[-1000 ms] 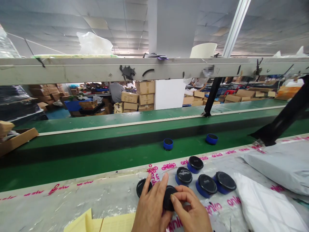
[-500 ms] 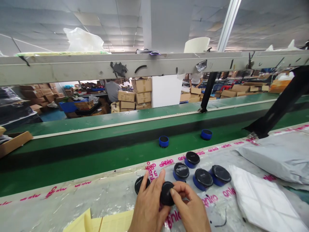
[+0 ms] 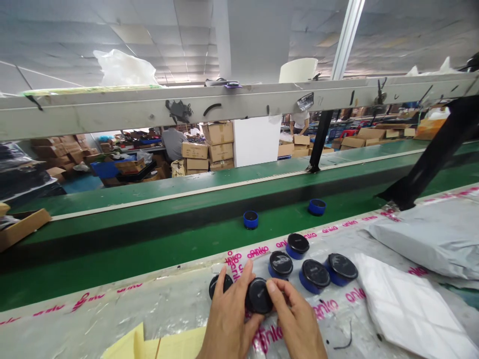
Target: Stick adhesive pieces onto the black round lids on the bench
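Head view: a green conveyor (image 3: pixel 149 257) crosses the middle, beneath a long pale rail (image 3: pixel 123 109).
Plastic-wrapped table (image 3: pixel 160 299): fills the foreground, with pink "anko" lettering on its covering.
Grey plastic bag (image 3: pixel 422 244): lies on the table at the far right.
Folded white sheet (image 3: pixel 407 304): lies on the near side of that bag.
Yellow paper (image 3: pixel 181 344): lies left of the hands, cut off by the lower edge.
Left hand (image 3: pixel 228 319): grasps the black-topped disc (image 3: pixel 259 295) from the left, thumb at its lower edge, other fingers extended.
Right hand (image 3: pixel 297 319): grasps the same disc at its right edge with thumb and index finger.
Held piece: sits between both hands over the table, black face toward the camera; whether it touches the table cannot be told.
Second disc (image 3: pixel 228 282): partly hidden behind the left fingers.
Blue cylinders with black tops (image 3: pixel 315 274): four stand grouped to the right.
Smaller-looking blue pieces (image 3: pixel 250 219): two rest well apart on the conveyor.
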A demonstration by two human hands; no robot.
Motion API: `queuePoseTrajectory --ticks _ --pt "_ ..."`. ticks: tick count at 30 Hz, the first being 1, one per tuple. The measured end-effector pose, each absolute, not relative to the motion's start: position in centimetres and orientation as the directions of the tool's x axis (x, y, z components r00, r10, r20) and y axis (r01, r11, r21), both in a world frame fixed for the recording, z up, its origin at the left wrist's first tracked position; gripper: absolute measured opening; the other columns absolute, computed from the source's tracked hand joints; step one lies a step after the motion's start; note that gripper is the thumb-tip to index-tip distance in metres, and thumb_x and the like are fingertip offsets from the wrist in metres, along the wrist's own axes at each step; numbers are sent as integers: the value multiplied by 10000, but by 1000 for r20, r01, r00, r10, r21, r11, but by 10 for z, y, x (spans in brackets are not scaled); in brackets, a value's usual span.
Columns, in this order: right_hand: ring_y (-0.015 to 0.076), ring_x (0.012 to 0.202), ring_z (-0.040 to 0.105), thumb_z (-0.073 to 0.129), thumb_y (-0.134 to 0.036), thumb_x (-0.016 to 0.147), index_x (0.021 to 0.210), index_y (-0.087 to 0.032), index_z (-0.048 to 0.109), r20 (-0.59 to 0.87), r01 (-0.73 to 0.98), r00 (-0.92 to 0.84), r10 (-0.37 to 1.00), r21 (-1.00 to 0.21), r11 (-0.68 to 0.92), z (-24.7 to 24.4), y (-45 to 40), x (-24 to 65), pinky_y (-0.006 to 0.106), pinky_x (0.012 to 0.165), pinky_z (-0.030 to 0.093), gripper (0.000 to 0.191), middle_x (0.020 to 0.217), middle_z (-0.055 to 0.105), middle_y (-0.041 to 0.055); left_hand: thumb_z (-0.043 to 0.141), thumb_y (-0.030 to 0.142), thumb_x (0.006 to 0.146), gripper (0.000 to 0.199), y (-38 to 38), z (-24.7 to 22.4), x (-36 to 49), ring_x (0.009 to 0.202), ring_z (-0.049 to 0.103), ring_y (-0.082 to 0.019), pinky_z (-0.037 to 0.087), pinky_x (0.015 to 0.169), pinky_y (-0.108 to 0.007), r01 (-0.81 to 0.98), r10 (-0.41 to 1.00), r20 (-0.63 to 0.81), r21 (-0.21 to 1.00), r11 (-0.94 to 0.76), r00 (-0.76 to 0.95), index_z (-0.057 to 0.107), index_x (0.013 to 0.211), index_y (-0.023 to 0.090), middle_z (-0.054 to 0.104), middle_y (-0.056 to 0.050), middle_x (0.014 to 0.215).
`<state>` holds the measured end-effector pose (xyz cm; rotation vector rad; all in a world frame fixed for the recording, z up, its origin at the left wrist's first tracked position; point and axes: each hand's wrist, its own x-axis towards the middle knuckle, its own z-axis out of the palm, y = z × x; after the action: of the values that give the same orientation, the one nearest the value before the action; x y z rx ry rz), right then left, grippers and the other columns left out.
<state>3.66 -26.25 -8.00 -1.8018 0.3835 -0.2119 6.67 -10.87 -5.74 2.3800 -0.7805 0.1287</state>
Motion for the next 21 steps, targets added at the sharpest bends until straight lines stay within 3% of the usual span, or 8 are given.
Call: queuePoseTrajectory --ticks 4,9,12,16,18,21 --pt "263 727 691 524 -614 872 977 -238 678 -44 -195 928 -371 -904 -380 -78 -259 39 368 696 510 420 808 757 48 600 5 766 1030 -110 -57 68 1328 540 -249 161 1218 -703 -553 -496 265 545 -630 827 44 1537 401 643 17 1357" --pt "303 947 730 409 -590 938 1043 -255 725 120 -105 895 -430 -879 -464 -78 -261 32 392 786 539 472 1063 790 75 596 -18 667 1046 -106 -56 68 1385 474 -283 163 1221 -688 -568 -477 314 539 -622 821 159 1548 338 572 -23 1444" --pt "286 1024 711 429 -521 974 1214 -254 665 307 -10 831 -464 -825 -565 -79 -266 26 394 840 545 429 1191 752 76 579 55 758 841 -94 -38 68 1431 405 -280 251 1217 -613 -527 -380 366 620 -581 850 311 1515 303 458 -55 1539" --pt "345 1216 598 613 -424 896 1381 -243 525 623 258 774 -113 -473 -842 -81 -274 32 500 964 491 525 1318 679 109 558 291 935 434 -77 -11 67 1277 560 -241 421 1130 -478 -280 -208 212 876 -393 955 535 1369 287 612 -55 1373" --pt "385 1284 548 694 -374 815 1400 -241 492 652 313 758 40 -308 -898 -85 -276 40 564 1007 442 633 1342 668 116 597 357 931 340 -73 -5 66 1184 615 -231 467 1077 -423 -211 -231 145 932 -294 962 630 1256 265 674 -49 1265" --pt "389 1290 550 713 -301 762 1361 -234 507 621 348 771 144 -221 -911 -89 -274 53 605 1047 386 637 1313 689 105 618 393 928 300 -72 -5 66 1107 649 -223 501 1016 -377 -175 -252 118 960 -220 961 682 1182 248 710 -43 1177"
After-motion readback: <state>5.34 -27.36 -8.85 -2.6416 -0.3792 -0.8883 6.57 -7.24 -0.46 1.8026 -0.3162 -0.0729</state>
